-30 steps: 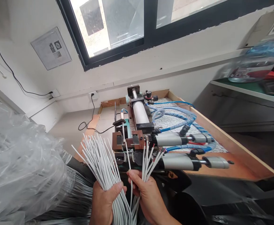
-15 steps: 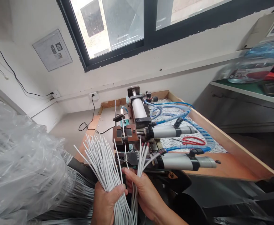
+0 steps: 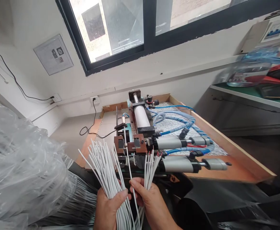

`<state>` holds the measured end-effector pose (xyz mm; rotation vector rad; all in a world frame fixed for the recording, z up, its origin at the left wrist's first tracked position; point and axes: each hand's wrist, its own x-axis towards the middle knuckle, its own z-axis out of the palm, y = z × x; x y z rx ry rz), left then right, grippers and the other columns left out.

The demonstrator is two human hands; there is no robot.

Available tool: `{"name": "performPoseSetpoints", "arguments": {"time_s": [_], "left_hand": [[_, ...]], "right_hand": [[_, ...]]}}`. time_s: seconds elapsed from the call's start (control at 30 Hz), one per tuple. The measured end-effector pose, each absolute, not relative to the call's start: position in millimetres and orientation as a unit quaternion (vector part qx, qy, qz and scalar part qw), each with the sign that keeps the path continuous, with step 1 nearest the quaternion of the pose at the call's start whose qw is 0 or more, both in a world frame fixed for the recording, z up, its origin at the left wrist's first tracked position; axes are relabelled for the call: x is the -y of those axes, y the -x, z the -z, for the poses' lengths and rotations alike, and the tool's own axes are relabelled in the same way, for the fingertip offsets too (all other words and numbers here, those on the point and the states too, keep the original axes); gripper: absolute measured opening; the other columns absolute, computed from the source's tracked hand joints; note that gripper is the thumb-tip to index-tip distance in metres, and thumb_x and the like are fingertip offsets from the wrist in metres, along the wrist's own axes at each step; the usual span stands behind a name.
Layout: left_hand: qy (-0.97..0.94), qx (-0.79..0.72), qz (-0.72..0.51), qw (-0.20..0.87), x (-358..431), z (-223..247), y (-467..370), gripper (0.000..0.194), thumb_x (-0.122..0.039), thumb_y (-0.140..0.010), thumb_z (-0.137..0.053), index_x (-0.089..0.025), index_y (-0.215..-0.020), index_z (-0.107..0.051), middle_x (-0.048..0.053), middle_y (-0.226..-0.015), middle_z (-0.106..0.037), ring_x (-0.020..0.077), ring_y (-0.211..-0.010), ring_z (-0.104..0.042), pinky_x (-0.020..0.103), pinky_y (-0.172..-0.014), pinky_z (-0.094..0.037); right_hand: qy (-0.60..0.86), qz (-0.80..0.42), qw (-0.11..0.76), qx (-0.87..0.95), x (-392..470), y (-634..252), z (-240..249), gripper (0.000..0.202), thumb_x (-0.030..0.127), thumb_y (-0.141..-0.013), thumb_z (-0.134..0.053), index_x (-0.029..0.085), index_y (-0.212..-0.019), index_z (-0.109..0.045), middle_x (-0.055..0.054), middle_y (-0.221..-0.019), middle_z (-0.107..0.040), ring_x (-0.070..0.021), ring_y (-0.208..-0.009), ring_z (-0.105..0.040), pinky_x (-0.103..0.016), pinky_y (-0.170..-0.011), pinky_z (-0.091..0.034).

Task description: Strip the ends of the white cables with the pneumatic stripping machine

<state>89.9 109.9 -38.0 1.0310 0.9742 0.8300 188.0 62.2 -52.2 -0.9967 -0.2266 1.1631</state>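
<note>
A wood-rimmed bench (image 3: 246,170) carries the machine (image 3: 142,117), blue hoses (image 3: 193,120) and pale scraps (image 3: 219,151).

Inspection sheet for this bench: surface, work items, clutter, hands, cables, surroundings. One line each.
Surface: wooden rim around the machine; white, finely broken-up patch under the hoses, loose bits or sheet unclear.
Work items: thick white wire bundle; smaller bundle, some tips red; single wire pointing at the machine, contact unclear.
Clutter: plastic-wrapped wires at left.
Hands: left hand grips the thick bundle; right hand holds the smaller one and pinches the single wire.
Cables: black cable slack, plugged into the wall; hoses looped.
Surroundings: window, framed notice; clear container on green shelf.
</note>
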Motion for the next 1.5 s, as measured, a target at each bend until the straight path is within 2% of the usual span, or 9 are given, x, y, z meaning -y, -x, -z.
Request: {"name": "performPoseSetpoints", "arguments": {"time_s": [0.13, 0.33, 0.57, 0.73, 0.9, 1.07, 1.27, 1.37, 1.5], "left_hand": [[-0.465, -0.441, -0.372, 0.671, -109.3, 34.5, -91.3, 0.023, -0.017, -0.05, -0.07, -0.011, -0.07, -0.062, 0.004, -0.061, -0.065, 0.0197, -0.055, -0.059, 0.034, -0.056, -0.048], [-0.482, -0.429, -0.36, 0.673, -108.9, 30.4, -90.9, 0.02, -0.015, -0.051, -0.068, -0.011, -0.07, -0.064, 0.004, -0.058, -0.065, 0.0168, -0.051, -0.057, 0.029, -0.051, -0.046], [-0.493, -0.396, -0.358, 0.687, -108.4, 27.0, -91.7, 0.015, -0.014, -0.054, -0.066, -0.011, -0.068, -0.065, 0.004, -0.063, -0.067, 0.0199, -0.061, -0.059, 0.032, -0.063, -0.046], [-0.463, -0.418, -0.362, 0.692, -109.5, 28.0, -93.4, 0.019, -0.018, -0.053, -0.067, -0.011, -0.071, -0.065, 0.006, -0.063, -0.068, 0.0214, -0.06, -0.061, 0.034, -0.062, -0.048], [-0.453, -0.448, -0.371, 0.676, -111.2, 28.7, -94.1, 0.024, -0.019, -0.049, -0.07, -0.011, -0.071, -0.064, 0.006, -0.062, -0.068, 0.0204, -0.055, -0.061, 0.033, -0.055, -0.048], [-0.472, -0.435, -0.377, 0.668, -110.7, 26.6, -93.5, 0.022, -0.018, -0.049, -0.07, -0.012, -0.069, -0.064, 0.004, -0.058, -0.066, 0.0181, -0.051, -0.058, 0.03, -0.051, -0.046], [-0.514, -0.413, -0.36, 0.66, -111.4, 30.4, -89.9, 0.017, -0.016, -0.052, -0.067, -0.011, -0.067, -0.064, 0.005, -0.062, -0.067, 0.0207, -0.06, -0.059, 0.033, -0.061, -0.046], [-0.497, -0.421, -0.362, 0.666, -110.7, 31.8, -90.0, 0.015, -0.018, -0.053, -0.067, -0.012, -0.067, -0.063, 0.004, -0.061, -0.066, 0.0199, -0.058, -0.06, 0.032, -0.06, -0.047], [-0.464, -0.438, -0.371, 0.675, -109.9, 27.5, -92.8, 0.018, -0.019, -0.053, -0.069, -0.011, -0.068, -0.063, 0.004, -0.06, -0.066, 0.0186, -0.056, -0.06, 0.032, -0.059, -0.048]], "right_hand": [[0.443, -0.531, 0.715, 0.106, -67.5, -190.8, 54.7, 0.026, 0.034, -0.065, -0.061, 0.013, -0.053, -0.051, 0.005, -0.045, -0.04, -0.0043, -0.039, -0.03, -0.018, -0.039, -0.018], [0.382, -0.622, 0.669, 0.14, -72.0, -188.6, 49.5, 0.027, 0.04, -0.062, -0.063, 0.013, -0.06, -0.056, 0.005, -0.047, -0.041, -0.0056, -0.041, -0.033, -0.019, -0.042, -0.025], [0.453, -0.513, 0.712, 0.157, -66.7, -187.0, 56.4, 0.029, 0.036, -0.066, -0.061, 0.012, -0.053, -0.054, 0.004, -0.045, -0.044, -0.0052, -0.043, -0.032, -0.019, -0.042, -0.021], [0.454, -0.539, 0.703, 0.1, -72.5, -190.7, 55.8, 0.027, 0.037, -0.061, -0.065, 0.012, -0.056, -0.056, 0.003, -0.046, -0.046, -0.007, -0.041, -0.041, -0.02, -0.042, -0.025], [0.45, -0.547, 0.701, 0.086, -79.6, -193.9, 54.1, 0.026, 0.036, -0.057, -0.068, 0.011, -0.057, -0.059, 0.004, -0.045, -0.045, -0.0052, -0.038, -0.036, -0.019, -0.039, -0.025], [0.376, -0.619, 0.675, 0.141, -79.2, -193.4, 49.3, 0.027, 0.038, -0.057, -0.068, 0.012, -0.057, -0.058, 0.005, -0.045, -0.044, -0.0056, -0.039, -0.035, -0.02, -0.04, -0.027], [0.445, -0.508, 0.727, 0.122, -71.0, -190.2, 56.7, 0.024, 0.036, -0.061, -0.066, 0.013, -0.059, -0.059, 0.003, -0.047, -0.048, -0.0071, -0.043, -0.038, -0.02, -0.042, -0.026], [0.458, -0.5, 0.73, 0.089, -71.7, -190.7, 60.4, 0.023, 0.035, -0.06, -0.066, 0.013, -0.058, -0.058, 0.002, -0.05, -0.053, -0.007, -0.043, -0.039, -0.02, -0.042, -0.027], [0.446, -0.512, 0.732, 0.051, -78.2, -192.8, 58.8, 0.022, 0.032, -0.058, -0.068, 0.013, -0.057, -0.058, 0.003, -0.048, -0.051, -0.006, -0.042, -0.038, -0.02, -0.042, -0.027]]}}
